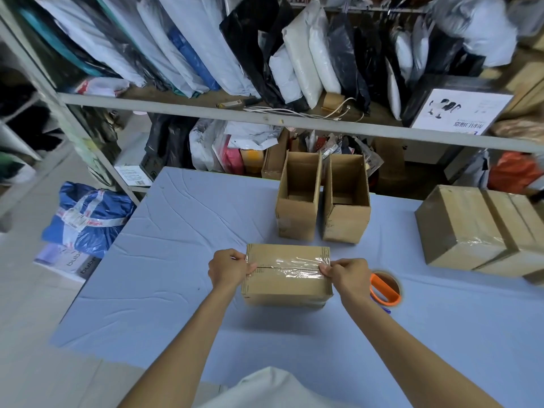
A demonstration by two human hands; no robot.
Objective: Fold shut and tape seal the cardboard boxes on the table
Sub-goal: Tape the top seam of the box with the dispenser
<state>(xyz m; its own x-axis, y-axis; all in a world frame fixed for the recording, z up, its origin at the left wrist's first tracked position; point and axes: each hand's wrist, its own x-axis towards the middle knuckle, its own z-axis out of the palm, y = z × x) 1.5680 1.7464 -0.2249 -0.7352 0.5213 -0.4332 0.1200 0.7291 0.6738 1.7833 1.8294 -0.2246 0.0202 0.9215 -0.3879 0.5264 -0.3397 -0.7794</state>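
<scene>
On a pale blue table (176, 245), clear tape (290, 268) across a closed brown cardboard box (287, 285) is pinched at both ends by the left hand (228, 269) and right hand (347, 275).

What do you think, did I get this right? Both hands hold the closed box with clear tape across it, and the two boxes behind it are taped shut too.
Not quite. In the head view, the two boxes behind are open on top, not taped. The rest is right: the left hand and right hand hold the closed box with clear tape across it.
</scene>
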